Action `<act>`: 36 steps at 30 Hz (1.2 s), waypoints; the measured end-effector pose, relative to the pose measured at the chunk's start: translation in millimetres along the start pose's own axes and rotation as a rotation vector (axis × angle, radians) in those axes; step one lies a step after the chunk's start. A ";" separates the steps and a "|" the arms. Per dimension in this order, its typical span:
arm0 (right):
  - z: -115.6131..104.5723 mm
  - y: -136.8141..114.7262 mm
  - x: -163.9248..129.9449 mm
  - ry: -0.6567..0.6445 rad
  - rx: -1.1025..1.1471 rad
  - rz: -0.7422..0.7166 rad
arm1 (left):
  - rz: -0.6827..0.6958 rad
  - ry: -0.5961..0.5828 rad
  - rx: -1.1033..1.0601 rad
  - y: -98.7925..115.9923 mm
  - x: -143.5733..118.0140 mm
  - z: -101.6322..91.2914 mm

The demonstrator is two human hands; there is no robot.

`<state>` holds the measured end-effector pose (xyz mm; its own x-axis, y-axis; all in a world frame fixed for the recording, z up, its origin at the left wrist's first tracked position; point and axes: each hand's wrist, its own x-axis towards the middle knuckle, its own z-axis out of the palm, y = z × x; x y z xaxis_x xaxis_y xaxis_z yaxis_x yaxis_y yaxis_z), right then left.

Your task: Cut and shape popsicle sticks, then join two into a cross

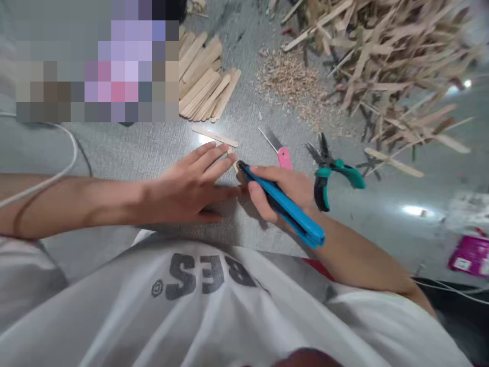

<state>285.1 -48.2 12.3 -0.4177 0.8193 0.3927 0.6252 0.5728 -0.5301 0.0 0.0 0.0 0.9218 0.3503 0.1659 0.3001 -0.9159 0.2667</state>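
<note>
A small pale wooden stick piece (236, 165) lies in the middle of the frame, on the grey table (153, 148). It is mostly covered by fingers, so its shape is hard to make out. The tip of a long blue plastic cutter knife (282, 204) touches it. The right hand (282, 193) has its fingers wrapped tight around the knife handle, which points down and to the right. The left hand (191, 186) lies flat with the fingers spread out, and its fingertips press on the table right by the stick piece. Both arms come in from the sides of the frame and meet in the middle.

Just above the hands lie one flat wooden stick (214, 136) and a small pink-handled blade (280, 153). To the right are green-handled pliers (332, 171). Farther up, left of the middle, sits a neat stack of flat wooden sticks (204, 81). Next to it is a patch of wood shavings (286, 76), and the upper right holds a big messy heap of wood scraps (389, 61). A white cord (64, 168) crosses the left arm. A pink packet (471, 255) is cut off at the right edge. The upper left is blurred out. A white shirt with grey letters (206, 285) fills the bottom.
</note>
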 end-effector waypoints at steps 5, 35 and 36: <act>5.6 4.2 -0.3 0.066 0.046 -0.045 | -0.031 -0.032 -0.010 1.1 -0.9 -2.4; 6.9 2.9 4.2 0.104 0.042 -0.100 | -0.033 -0.083 0.020 3.8 0.7 -5.5; 6.8 2.8 4.0 0.109 0.034 -0.103 | -0.037 -0.089 0.019 4.0 0.8 -5.5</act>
<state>280.7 -43.1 7.2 -0.4029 0.7497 0.5249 0.5595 0.6557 -0.5070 0.6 -2.3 6.4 0.9278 0.3661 0.0711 0.3384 -0.9065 0.2526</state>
